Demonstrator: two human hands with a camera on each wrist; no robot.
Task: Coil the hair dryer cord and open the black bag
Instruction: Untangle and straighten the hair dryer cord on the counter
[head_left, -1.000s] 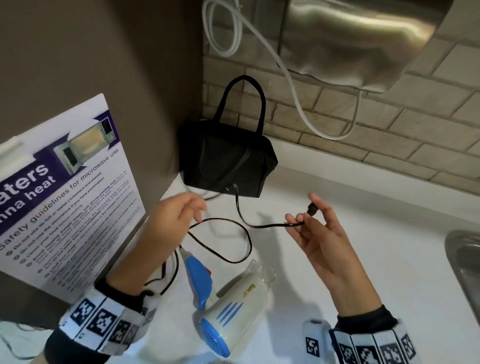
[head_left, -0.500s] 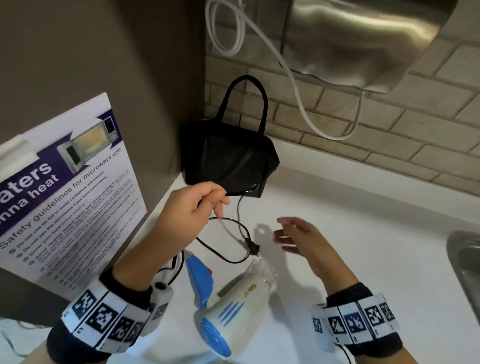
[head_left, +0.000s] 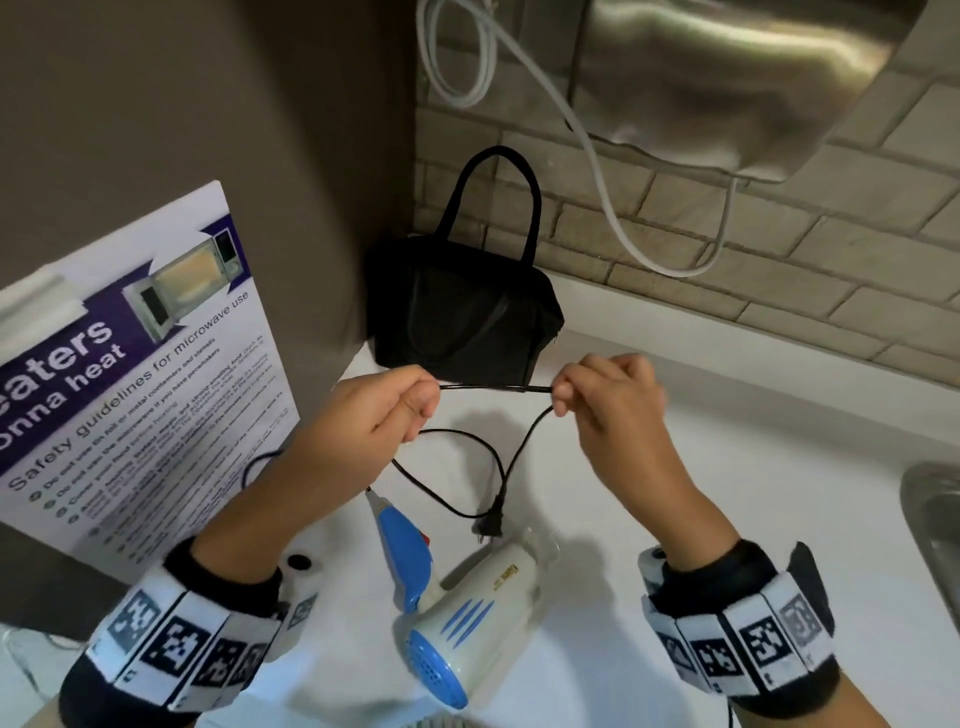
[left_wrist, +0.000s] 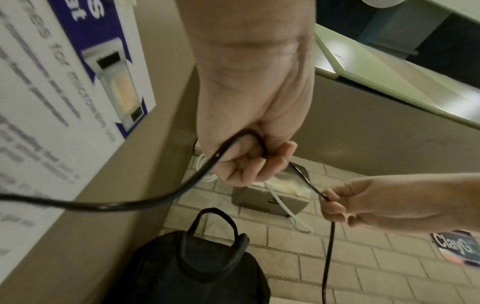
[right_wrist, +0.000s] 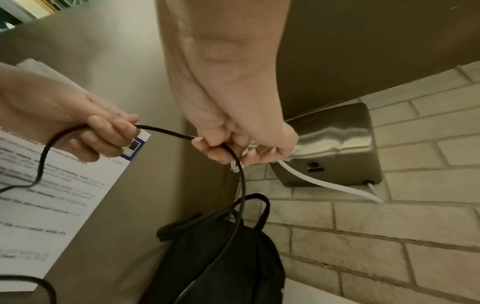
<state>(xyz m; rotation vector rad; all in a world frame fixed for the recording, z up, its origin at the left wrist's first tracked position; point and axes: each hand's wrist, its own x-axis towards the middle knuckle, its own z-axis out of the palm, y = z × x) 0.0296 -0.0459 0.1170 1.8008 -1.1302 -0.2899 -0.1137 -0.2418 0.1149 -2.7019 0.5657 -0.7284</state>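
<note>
cord (head_left: 488, 387) taut between hands | left hand (head_left: 374, 421) grips | right hand (head_left: 608, 400) pinches

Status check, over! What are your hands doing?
Both hands pinch the cord taut. Plug dangles over dryer. Bag unopened.

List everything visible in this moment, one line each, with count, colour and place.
cord: one, black, stretched between both hands, slack looping to the counter
plug: one, black, beside the dryer nozzle
hair dryer: one, cream and blue, lying on the white counter
black bag: one, closed, in the corner
poster: one, white and purple, left
wall dryer: one, steel, white cable
sink: steel, right edge
left hand: pinches cord
right hand: pinches cord
</note>
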